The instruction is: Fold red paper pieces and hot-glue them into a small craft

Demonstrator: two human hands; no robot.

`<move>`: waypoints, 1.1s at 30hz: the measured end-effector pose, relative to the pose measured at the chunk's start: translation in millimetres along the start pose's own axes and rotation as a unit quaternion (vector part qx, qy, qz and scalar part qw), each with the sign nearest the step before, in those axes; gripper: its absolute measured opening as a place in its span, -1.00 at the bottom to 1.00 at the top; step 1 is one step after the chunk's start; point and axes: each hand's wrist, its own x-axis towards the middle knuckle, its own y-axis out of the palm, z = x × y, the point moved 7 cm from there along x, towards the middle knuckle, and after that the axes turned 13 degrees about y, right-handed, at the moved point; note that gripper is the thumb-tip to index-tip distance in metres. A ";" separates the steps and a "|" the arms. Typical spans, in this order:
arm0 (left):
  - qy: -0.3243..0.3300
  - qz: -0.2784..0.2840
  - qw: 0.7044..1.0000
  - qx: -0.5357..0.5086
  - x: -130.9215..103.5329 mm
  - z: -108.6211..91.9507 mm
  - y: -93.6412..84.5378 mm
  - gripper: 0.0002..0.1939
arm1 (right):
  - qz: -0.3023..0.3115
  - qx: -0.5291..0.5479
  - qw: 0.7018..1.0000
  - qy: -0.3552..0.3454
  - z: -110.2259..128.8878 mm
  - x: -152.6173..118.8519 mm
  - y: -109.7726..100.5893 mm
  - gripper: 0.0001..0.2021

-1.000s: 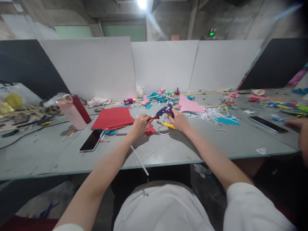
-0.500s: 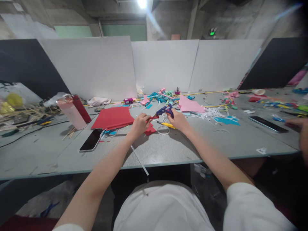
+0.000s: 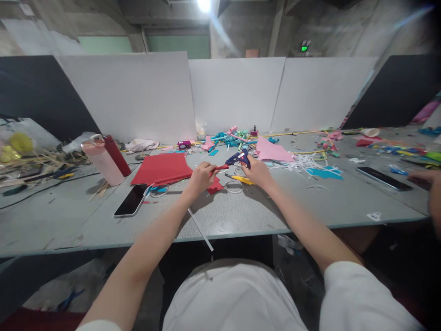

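My left hand (image 3: 201,178) pinches a thin red strip (image 3: 220,168) that points to the right, above the middle of the table. In my right hand (image 3: 257,170) is a dark blue glue gun (image 3: 238,157), its nozzle directed left at the strip's end. Whether nozzle and strip touch is too small to tell. Beneath them lie a small red paper piece (image 3: 215,186), a white ring (image 3: 234,186) and a yellow-handled tool (image 3: 241,179). A large red sheet (image 3: 161,168) is left of my left hand.
To the left stand a pink bottle (image 3: 103,163) and a red bottle (image 3: 117,156), near a phone (image 3: 131,201). Pink paper (image 3: 273,150), white strips (image 3: 303,164) and blue paper (image 3: 325,172) lie right. Another person's hand (image 3: 422,177) rests beside a second phone (image 3: 384,178).
My right hand and the glue gun have shifted slightly right. The red strip in my left hand now shows a little higher, while the things on the table stay put.
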 end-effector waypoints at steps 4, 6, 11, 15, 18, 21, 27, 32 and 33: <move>0.012 -0.037 0.999 -0.017 2.0 -2.8 -6.6 -0.87 | -0.003 0.008 0.999 0.042 -13.5 6.2 1.5 -0.66; 0.032 -0.058 0.997 -0.036 4.1 -7.9 -12.2 -0.84 | 0.006 0.009 0.997 0.070 -21.2 9.4 4.4 -0.64; 0.075 -0.091 0.990 -0.074 8.0 -20.3 -22.9 -0.77 | 0.051 -0.006 0.989 0.139 -41.5 14.8 18.1 -0.56; 0.088 -0.096 0.988 -0.078 7.5 -23.0 -22.8 -0.73 | 0.096 -0.040 0.978 0.182 -59.9 17.6 35.5 -0.58; 0.079 -0.097 0.989 -0.081 6.5 -22.5 -22.2 -0.71 | 0.107 -0.062 0.972 0.198 -73.0 19.6 46.1 -0.56; 0.043 -0.087 0.992 -0.082 5.8 -20.3 -21.7 -0.71 | 0.092 -0.067 0.976 0.187 -78.5 21.3 50.4 -0.61; 0.014 -0.078 0.994 -0.074 5.9 -19.7 -22.0 -0.69 | 0.060 -0.073 0.977 0.191 -75.1 18.0 51.6 -0.61; 0.049 -0.085 0.992 -0.073 6.3 -21.7 -20.0 -0.74 | -0.041 -0.049 0.988 0.137 -55.9 17.2 32.2 -0.60; 0.053 -0.085 0.992 -0.074 6.2 -21.9 -19.6 -0.75 | -0.051 -0.015 0.993 0.102 -47.8 16.7 26.8 -0.63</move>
